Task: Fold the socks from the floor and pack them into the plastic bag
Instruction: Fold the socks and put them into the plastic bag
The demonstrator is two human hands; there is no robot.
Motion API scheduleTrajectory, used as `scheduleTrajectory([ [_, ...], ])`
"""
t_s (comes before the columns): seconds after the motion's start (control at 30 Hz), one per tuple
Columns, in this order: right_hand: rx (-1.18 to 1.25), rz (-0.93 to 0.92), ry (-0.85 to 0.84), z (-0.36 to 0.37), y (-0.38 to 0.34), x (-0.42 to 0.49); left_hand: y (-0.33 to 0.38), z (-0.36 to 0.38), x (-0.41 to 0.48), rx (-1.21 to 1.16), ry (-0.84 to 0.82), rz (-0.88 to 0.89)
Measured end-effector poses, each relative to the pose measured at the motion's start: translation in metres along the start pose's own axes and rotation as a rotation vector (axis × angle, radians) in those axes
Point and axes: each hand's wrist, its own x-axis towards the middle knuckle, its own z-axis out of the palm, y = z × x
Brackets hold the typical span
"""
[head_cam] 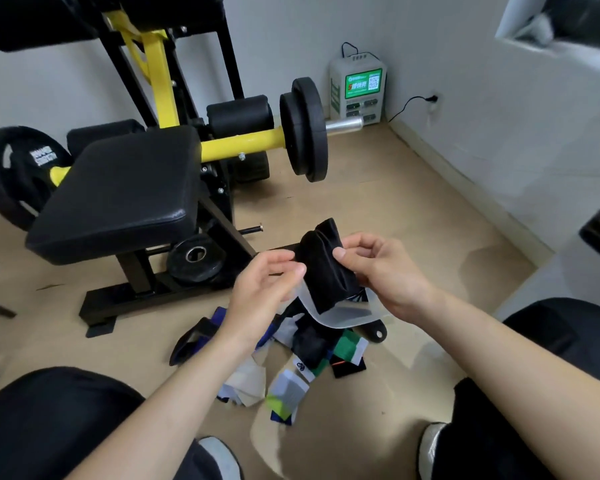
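Gym corner: tan floor (pixel 413 209), white walls. Far left, a weight plate (pixel 11 168) is hanging on the black-and-yellow weight machine (pixel 118 188), which is filling the left half of the room. Person is sitting facing it, black-clad knees showing at both bottom corners. Left hand (pixel 264 289) is hovering mid-air near centre, fingers curled, pinching the rim of the translucent plastic bag (pixel 347 315). Black sock (pixel 323 268) is sitting bunched between both hands, lower end resting at the bag's mouth, upper end sticking up. Right hand (pixel 381 271) is pinching the sock, thumb pressing on its right edge. Sock pile (pixel 291 368) is lying on the floor directly below the hands, between the knees. Charging kiosk (pixel 357 88) is standing against the back wall, right of the machine.
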Motion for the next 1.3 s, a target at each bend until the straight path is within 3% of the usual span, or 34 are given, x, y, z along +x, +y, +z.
scheduleTrajectory([
  [0.1, -0.051, 0.014, -0.065, 0.010, 0.009, 0.000, 0.001, 0.018, -0.005, -0.194, -0.199, -0.064],
  [0.2, -0.082, 0.017, -0.024, 0.014, 0.018, 0.001, -0.006, 0.016, 0.003, -0.140, -0.046, -0.054],
  [0.3, -0.185, -0.016, 0.168, 0.006, 0.020, 0.007, -0.014, 0.000, 0.014, -0.090, 0.127, -0.108],
  [0.37, -0.421, -0.070, 0.324, -0.003, 0.021, 0.011, -0.009, -0.008, 0.018, -0.126, 0.170, -0.132],
  [0.43, -0.499, -0.107, 0.388, -0.003, 0.016, 0.009, -0.004, -0.011, 0.019, -0.147, 0.138, -0.130],
  [0.53, -0.251, -0.033, 0.119, 0.011, 0.008, 0.000, 0.002, -0.007, 0.015, -0.146, 0.057, -0.108],
  [0.63, -0.113, 0.021, -0.134, 0.027, 0.009, -0.008, 0.004, -0.001, 0.010, -0.210, -0.137, -0.124],
  [0.73, -0.143, -0.019, -0.070, 0.029, 0.013, -0.008, 0.008, -0.001, 0.007, -0.234, -0.223, -0.141],
  [0.8, -0.150, 0.012, -0.024, 0.023, 0.013, -0.005, 0.009, -0.004, 0.008, -0.150, -0.116, -0.078],
  [0.9, -0.153, 0.050, -0.082, 0.014, 0.008, -0.004, 0.002, -0.013, 0.015, 0.023, 0.023, 0.052],
  [1.07, -0.202, -0.003, -0.206, 0.008, -0.010, -0.008, -0.011, -0.011, 0.017, 0.177, -0.337, 0.023],
  [1.3, -0.246, -0.034, 0.045, -0.022, -0.030, 0.000, -0.034, -0.005, 0.014, 0.342, -0.387, -0.043],
])
